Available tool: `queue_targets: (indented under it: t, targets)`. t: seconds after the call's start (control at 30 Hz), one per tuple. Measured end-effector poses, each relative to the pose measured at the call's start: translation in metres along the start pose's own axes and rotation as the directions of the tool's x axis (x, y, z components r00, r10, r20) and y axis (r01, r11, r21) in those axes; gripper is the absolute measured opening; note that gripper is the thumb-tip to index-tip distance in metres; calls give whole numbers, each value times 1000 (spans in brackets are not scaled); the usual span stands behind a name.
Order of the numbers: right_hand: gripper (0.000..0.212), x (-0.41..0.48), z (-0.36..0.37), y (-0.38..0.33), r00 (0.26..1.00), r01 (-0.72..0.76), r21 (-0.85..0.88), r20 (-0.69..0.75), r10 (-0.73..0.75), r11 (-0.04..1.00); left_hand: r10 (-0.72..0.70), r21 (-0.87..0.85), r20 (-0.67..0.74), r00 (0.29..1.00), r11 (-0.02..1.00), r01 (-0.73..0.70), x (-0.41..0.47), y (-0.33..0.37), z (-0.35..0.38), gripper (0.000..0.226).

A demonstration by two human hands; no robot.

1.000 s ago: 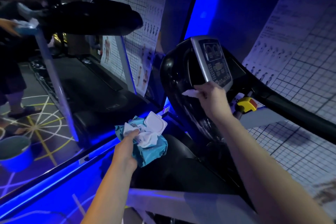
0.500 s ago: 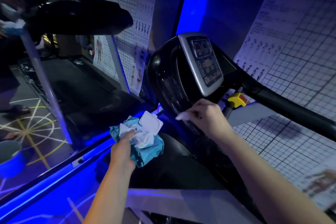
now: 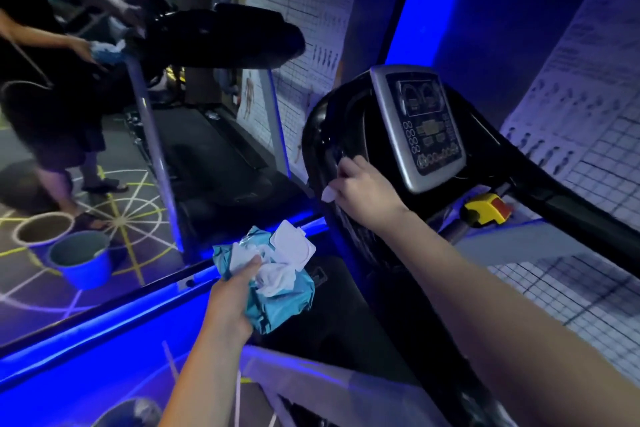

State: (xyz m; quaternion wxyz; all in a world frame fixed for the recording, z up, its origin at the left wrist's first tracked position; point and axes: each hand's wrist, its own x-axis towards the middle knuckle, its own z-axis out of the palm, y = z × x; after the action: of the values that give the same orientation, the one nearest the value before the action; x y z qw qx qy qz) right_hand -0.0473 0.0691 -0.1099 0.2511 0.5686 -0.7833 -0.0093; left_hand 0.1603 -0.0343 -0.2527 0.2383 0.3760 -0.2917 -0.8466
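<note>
My left hand [image 3: 232,295] grips a teal pack of wet wipes [image 3: 277,302] with its white flip lid [image 3: 294,246] open and a wipe bunched out of the slot. My right hand [image 3: 363,191] holds a white wipe [image 3: 328,193] against the glossy black side of the treadmill console [image 3: 332,135], just left of the silver control panel [image 3: 420,128]. A yellow and red safety key [image 3: 485,210] sits below the panel on the right.
A second treadmill [image 3: 221,35] stands to the left, where another person [image 3: 41,80] wipes it with a cloth. Two blue buckets [image 3: 83,260] stand on the patterned floor. Printed charts [image 3: 588,135] cover the walls. A black handrail [image 3: 571,204] runs off to the right.
My right hand with the wipe went down below the panel, then back up along the console's black side. The view swung left, showing the other person and the buckets. The wipes pack stays held.
</note>
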Motion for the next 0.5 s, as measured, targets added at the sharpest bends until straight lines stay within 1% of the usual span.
queue_targets:
  t: [0.1, 0.17, 0.27, 0.33, 0.4, 0.43, 0.47, 0.5]
  targets:
    - [14, -9, -10, -3, 996, 56, -122, 73, -47, 991, 18, -29, -30, 999, 999, -18, -10, -11, -1, 25]
    - [14, -26, -17, -1, 981, 169, -157, 125, -150, 973, 29, -57, -42, 999, 998, -31, -17, -16, 1, 28]
    - [16, -50, -23, 4, 917, 390, -178, 160, -365, 904, 43, -55, -38, 998, 997, -45, -31, -20, 5, 27]
    - [21, -63, -29, 4, 893, 441, -178, 185, -410, 880, 59, -49, -38, 997, 997, -61, -37, -25, 2, 29]
    - [20, -71, -36, 4, 876, 460, -114, 217, -430, 881, 68, -47, -33, 997, 996, -70, -45, -30, -3, 34]
    - [15, -73, -40, 7, 863, 468, -42, 236, -447, 883, 71, -59, -34, 997, 996, -73, -51, -34, -5, 35]
    - [8, -72, -43, 13, 846, 467, 54, 262, -464, 883, 77, -74, -43, 996, 994, -80, -56, -38, -7, 34]
    - [6, -70, -48, 19, 832, 452, 161, 278, -480, 877, 90, -86, -52, 995, 992, -94, -62, -45, -9, 34]
